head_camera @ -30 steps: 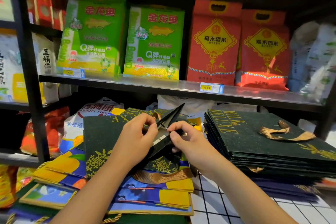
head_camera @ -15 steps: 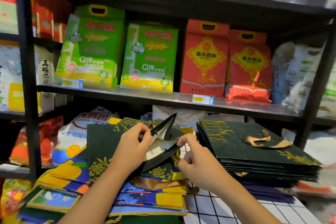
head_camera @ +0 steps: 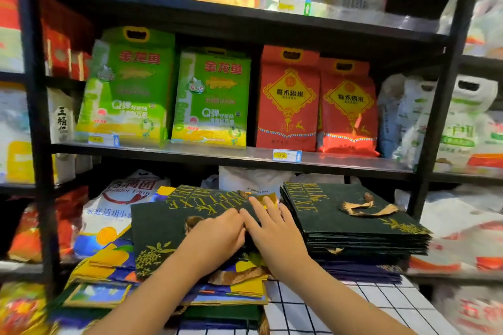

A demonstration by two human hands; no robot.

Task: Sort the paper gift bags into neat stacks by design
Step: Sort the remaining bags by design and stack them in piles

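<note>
A dark green gift bag (head_camera: pixel 163 223) with gold "MILK DELUXE" lettering lies flat on a loose pile of blue and yellow gift bags (head_camera: pixel 109 261). My left hand (head_camera: pixel 217 234) and my right hand (head_camera: pixel 269 228) press side by side on the bag's right part, fingers fairly straight. To the right sits a neat stack of the same dark green bags (head_camera: pixel 353 223), gold ribbon handles (head_camera: pixel 367 208) lying on top, with purple bags (head_camera: pixel 362 270) beneath it.
Everything rests on a white cloth with a black grid (head_camera: pixel 340 307). A black metal shelf (head_camera: pixel 217 152) holds green and red rice bags just above the work area. Black uprights (head_camera: pixel 40 144) stand at left and right. Sacks crowd the low shelves.
The half-open dark green bag that both hands were folding now lies flat under my hands. The camera has tilted upward, showing more shelf.
</note>
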